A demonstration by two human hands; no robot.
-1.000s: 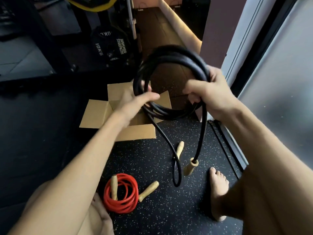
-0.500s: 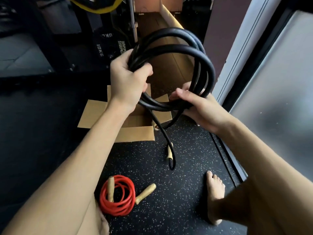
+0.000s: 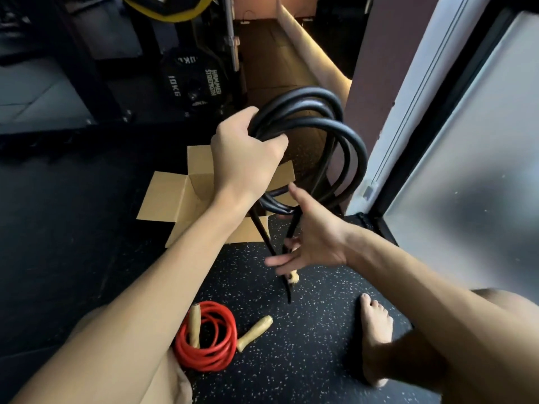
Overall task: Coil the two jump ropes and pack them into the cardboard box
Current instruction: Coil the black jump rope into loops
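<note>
My left hand (image 3: 245,154) grips the top left of a thick black jump rope (image 3: 347,135) wound in several loops, held up in the air over the open cardboard box (image 3: 163,199). Two loose ends of the black rope hang down from the coil. My right hand (image 3: 312,243) is below the coil with its fingers spread around those hanging strands; a wooden handle (image 3: 293,277) peeks out just under it. The red jump rope (image 3: 213,342) lies coiled on the floor near my left knee, with its two wooden handles on and beside it.
The floor is black speckled rubber. My bare right foot (image 3: 376,330) rests on it at the right. A 10 kg weight plate (image 3: 192,80) and dark rack frames stand behind the box. A glass sliding door (image 3: 466,170) and wall corner close the right side.
My right hand has let go of the coil's lower edge and dropped to the hanging strands. The coil has moved slightly down and right while my left hand keeps its grip.
</note>
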